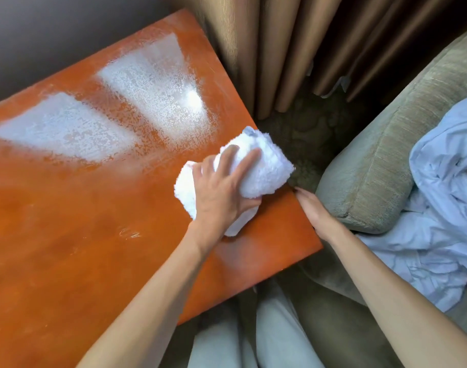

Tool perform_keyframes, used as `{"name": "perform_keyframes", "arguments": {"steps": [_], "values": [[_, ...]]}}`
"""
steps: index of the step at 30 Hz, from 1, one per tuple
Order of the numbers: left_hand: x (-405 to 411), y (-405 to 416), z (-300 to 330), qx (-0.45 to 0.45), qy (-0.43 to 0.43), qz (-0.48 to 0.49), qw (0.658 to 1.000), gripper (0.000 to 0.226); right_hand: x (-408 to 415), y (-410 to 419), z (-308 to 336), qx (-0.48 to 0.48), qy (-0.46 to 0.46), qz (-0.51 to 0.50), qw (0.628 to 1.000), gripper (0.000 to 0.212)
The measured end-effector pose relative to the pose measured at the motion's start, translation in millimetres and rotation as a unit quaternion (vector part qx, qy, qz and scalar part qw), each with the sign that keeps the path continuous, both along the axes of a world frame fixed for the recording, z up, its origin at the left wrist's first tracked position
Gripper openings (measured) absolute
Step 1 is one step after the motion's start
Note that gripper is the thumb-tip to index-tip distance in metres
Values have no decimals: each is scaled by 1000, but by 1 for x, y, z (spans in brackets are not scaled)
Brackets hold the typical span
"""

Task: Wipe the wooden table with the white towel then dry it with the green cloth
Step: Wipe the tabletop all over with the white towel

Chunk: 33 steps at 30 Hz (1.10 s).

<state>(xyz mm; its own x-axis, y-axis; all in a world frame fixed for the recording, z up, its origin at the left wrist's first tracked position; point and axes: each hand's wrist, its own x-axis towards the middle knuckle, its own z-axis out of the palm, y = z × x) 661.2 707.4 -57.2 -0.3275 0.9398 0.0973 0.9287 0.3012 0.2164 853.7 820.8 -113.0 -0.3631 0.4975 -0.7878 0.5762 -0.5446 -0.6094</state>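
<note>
Wiping a wooden table (pixel 68 261) with a folded white towel (pixel 256 168) near the table's right edge.
The left hand (pixel 221 192) lies on the towel, fingers spread over it and thumb curled round its side; the right hand (pixel 313 211) rests along the table edge with fingers straight, holding nothing. An armchair (pixel 373 166) with white cloth (pixel 444 203) stands beside the table.

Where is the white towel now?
The white towel lies on the wooden table near its right edge, under the left hand, with the right hand beside it.
</note>
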Motion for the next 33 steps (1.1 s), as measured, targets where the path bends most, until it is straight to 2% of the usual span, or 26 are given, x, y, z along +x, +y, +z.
{"name": "perform_keyframes", "arguments": {"steps": [3,6,10,13,16,18,21,25,28,33], "values": [[-21,30,6,-31,-20,93,995,95,9,-6,1,-5,-5,-3,1000,32],[-11,34,10,-37,-40,132,990,100,13,-10,3,27,-28,-15,999,34],[32,-6,9,13,-56,75,996,100,4,-8,13,73,-37,0,997,31],[76,-55,7,-4,-76,29,997,98,-17,-3,27,173,-21,69,982,30],[92,-107,5,-21,-80,13,997,95,-43,-2,41,251,-41,148,956,42],[85,-134,3,-21,-74,15,997,97,-61,-7,44,309,-75,206,925,53],[64,-159,1,-8,-73,21,997,97,-89,-24,44,394,-138,229,879,64],[11,-171,-7,47,-70,69,994,90,-121,-51,37,499,-204,227,811,58],[-56,-174,-7,35,-56,98,993,102,-129,-62,26,517,-254,214,789,61],[-179,-152,-2,15,-33,154,987,103,-129,-61,19,550,-265,194,768,59]]}}
